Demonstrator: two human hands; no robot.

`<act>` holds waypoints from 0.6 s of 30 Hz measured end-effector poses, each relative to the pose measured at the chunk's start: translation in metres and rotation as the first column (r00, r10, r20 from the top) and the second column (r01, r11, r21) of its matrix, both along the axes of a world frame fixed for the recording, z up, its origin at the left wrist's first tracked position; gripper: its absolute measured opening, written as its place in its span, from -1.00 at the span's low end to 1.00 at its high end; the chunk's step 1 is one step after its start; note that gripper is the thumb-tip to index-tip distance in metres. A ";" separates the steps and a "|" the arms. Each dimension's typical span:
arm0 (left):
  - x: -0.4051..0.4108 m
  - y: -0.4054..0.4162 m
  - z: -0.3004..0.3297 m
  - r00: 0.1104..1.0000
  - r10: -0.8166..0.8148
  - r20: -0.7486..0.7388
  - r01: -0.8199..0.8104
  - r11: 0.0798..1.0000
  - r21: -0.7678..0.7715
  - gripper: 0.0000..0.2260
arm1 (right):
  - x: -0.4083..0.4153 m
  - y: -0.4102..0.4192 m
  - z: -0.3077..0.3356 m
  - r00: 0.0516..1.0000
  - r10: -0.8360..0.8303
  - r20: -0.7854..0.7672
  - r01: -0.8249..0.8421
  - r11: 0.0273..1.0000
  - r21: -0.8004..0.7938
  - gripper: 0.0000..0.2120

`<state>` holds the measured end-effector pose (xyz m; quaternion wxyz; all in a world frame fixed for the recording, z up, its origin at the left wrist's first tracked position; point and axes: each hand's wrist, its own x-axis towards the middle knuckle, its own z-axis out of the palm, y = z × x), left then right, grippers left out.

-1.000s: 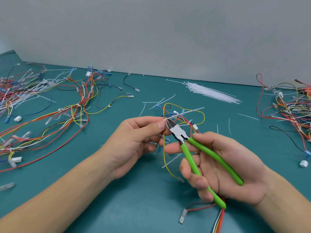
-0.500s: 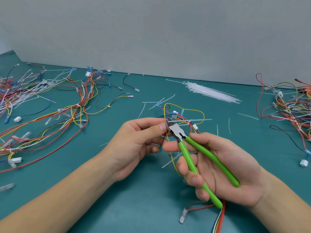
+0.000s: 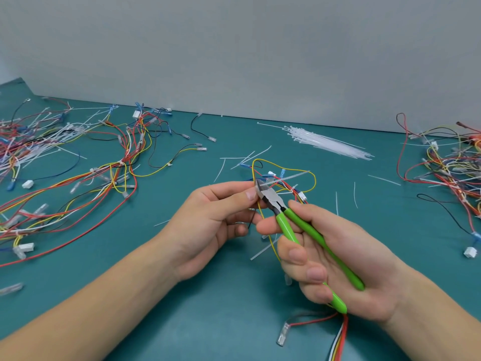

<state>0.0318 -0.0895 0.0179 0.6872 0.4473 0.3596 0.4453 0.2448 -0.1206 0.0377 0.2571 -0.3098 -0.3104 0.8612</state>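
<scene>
My right hand (image 3: 335, 259) grips green-handled cutting pliers (image 3: 299, 230), palm up, with the fingers curled over the lower handle. The steel jaws (image 3: 264, 191) point up and left and meet a white cable tie (image 3: 289, 177) whose tail sticks out to the right. My left hand (image 3: 208, 225) pinches a small wire bundle (image 3: 286, 173) of yellow, red and blue wires right beside the jaws, thumb on top. A yellow wire hangs down between the two hands. The bundle's lower part is hidden behind my hands.
A large tangle of wire harnesses (image 3: 78, 178) covers the green mat (image 3: 182, 321) at the left, and another pile (image 3: 447, 168) lies at the right. A heap of white cable ties (image 3: 325, 142) sits at the back. Cut tie ends (image 3: 234, 162) and a loose red lead (image 3: 307, 323) lie nearby.
The plier jaws have moved up along the bundle to the cable tie, and the handles have drawn closer together. My left hand kept its pinch and shifted slightly.
</scene>
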 end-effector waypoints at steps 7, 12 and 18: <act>-0.007 0.005 0.004 0.998 0.065 -0.003 -0.065 0.998 -0.015 -0.82 | 0.007 0.008 0.011 0.960 -0.249 -0.128 0.241 0.968 -0.076 -0.61; -0.013 0.011 0.010 0.986 0.147 0.081 -0.141 0.988 -0.069 -0.85 | 0.027 0.018 0.015 0.823 -0.500 -0.270 0.474 0.866 -0.161 -0.52; -0.026 0.014 0.022 0.977 0.211 0.029 -0.207 0.973 -0.100 -0.84 | 0.045 0.024 0.010 0.683 -0.647 -0.340 0.633 0.756 -0.168 -0.43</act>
